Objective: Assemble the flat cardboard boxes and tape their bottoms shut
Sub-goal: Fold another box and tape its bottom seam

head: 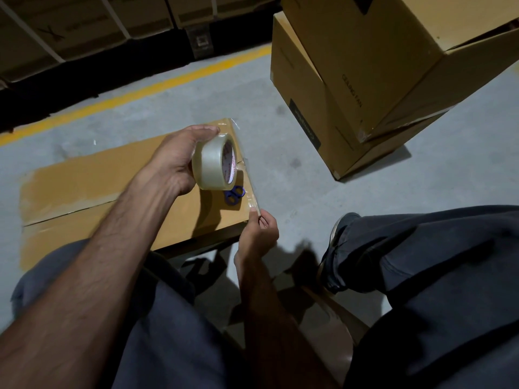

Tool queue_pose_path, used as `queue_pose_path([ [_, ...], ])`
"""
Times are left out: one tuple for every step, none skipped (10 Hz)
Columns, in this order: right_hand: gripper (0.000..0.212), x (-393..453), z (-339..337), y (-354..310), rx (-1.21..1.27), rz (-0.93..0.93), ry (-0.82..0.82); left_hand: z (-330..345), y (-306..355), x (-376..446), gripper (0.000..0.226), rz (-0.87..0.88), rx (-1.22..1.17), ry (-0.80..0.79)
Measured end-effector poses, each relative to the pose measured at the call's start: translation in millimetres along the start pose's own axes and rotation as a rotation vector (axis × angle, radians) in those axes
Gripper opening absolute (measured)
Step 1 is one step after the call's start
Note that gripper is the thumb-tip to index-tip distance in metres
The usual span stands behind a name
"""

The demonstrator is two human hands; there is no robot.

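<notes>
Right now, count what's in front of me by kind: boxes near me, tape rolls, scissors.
Cardboard boxes: 3 (one under the hands, two stacked at right, lower and upper)
Tape rolls: 1, clear, held by the left hand; the right hand pinches its pulled end
Scissors: 1, blue handles, partly hidden by the roll
Total: 5

Scissors (234, 194): only blue handles visible, blades hidden behind tape roll (214, 163). Roll's core print illegible. Upper stacked box (393, 57) cut off by top and right edges.
</notes>
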State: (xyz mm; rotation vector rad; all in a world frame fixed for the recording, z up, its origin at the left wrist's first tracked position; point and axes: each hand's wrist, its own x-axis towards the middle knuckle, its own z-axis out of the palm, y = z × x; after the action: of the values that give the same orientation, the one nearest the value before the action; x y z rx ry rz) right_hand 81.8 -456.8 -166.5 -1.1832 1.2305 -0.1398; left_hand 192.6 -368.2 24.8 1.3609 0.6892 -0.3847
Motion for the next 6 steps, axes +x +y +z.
queue_pose_path([
  [0.026, 6.2, 3.2, -1.8, 0.06, 0.104, -0.01, -0.8, 0.5, -0.4, 0.005, -0.001, -0.006, 0.004],
  [0.033, 12.1, -7.0, -10.9, 0.101, 0.223, -0.16, -0.4, 0.3, 0.3, 0.005, -0.002, -0.016, 0.003],
  [0.038, 21.0, -14.8, -16.5, 0.084, 0.346, -0.255, 0.2, 1.0, 0.7, 0.006, -0.002, -0.02, -0.003],
  [0.047, 42.1, -11.8, -3.6, 0.065, 0.443, -0.327, 0.4, 0.9, 0.7, 0.006, 0.001, -0.021, 0.002],
  [0.05, 45.0, -18.0, -5.7, 0.084, 0.485, -0.391, 0.6, 0.5, 0.9, 0.007, -0.004, -0.015, 0.006],
  [0.022, 50.7, -19.4, -15.1, 0.048, 0.489, -0.368, 0.7, 0.4, 2.0, 0.008, -0.012, -0.012, 0.011],
])
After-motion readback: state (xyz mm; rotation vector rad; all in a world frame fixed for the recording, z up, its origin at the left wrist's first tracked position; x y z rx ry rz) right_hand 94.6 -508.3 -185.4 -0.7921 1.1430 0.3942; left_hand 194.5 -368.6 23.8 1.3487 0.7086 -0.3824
